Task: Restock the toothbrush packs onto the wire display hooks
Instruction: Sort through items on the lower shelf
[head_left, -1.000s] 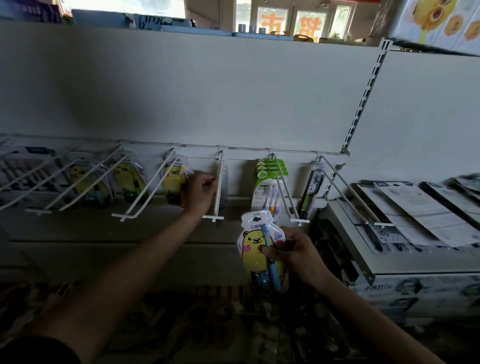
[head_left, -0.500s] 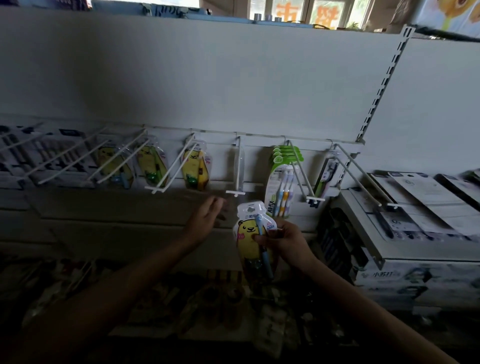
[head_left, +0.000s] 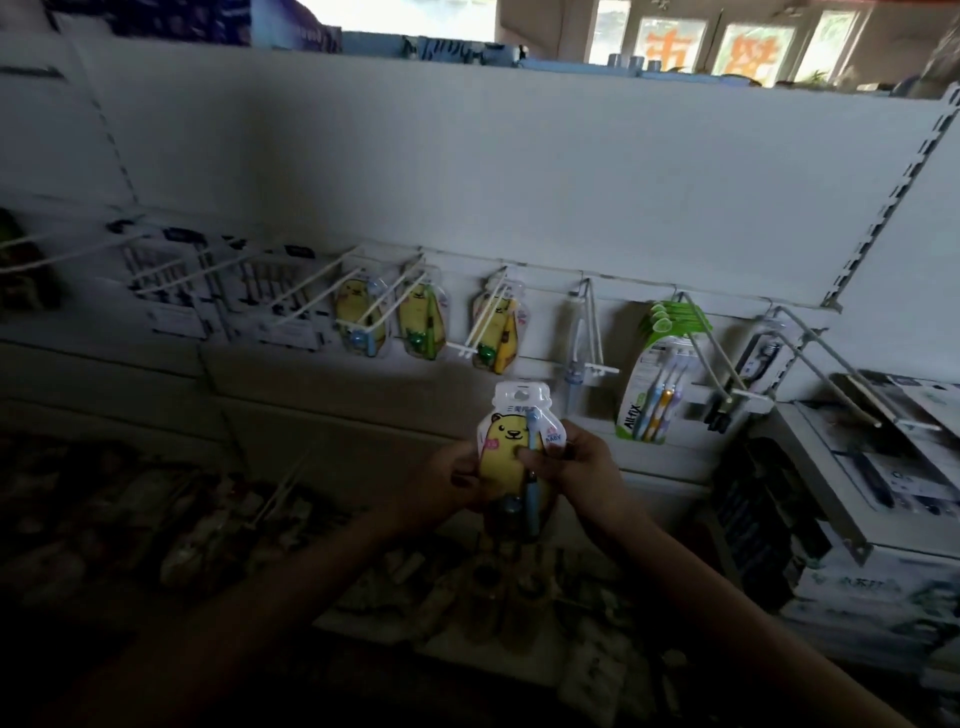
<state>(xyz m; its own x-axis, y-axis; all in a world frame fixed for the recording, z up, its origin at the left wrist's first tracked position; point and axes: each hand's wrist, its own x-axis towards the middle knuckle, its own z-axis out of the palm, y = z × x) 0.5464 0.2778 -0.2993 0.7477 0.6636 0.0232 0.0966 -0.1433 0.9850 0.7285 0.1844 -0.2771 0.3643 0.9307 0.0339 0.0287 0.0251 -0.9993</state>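
Note:
A yellow bear toothbrush pack (head_left: 511, 441) with a blue brush stands upright between both hands, below the hooks. My left hand (head_left: 449, 480) grips its left edge and my right hand (head_left: 576, 473) grips its right side, thumb across the front. Straight above it a wire display hook (head_left: 592, 332) carries one clear pack with a blue brush. To the left hang three more yellow bear packs (head_left: 496, 332) on their hooks. A green All-fix pack row (head_left: 660, 374) hangs to the right.
White boxed packs (head_left: 171, 291) fill the far-left hooks. A white shelf back panel (head_left: 467, 166) rises behind. Flat white boxes (head_left: 893, 452) sit on a shelf at the right. Dim loose stock (head_left: 218, 519) lies on the lower ledge.
My left hand left the hook, came down and took hold of the pack's left edge. The pack stayed low in front of me; the view shifted so the hooks sit further right.

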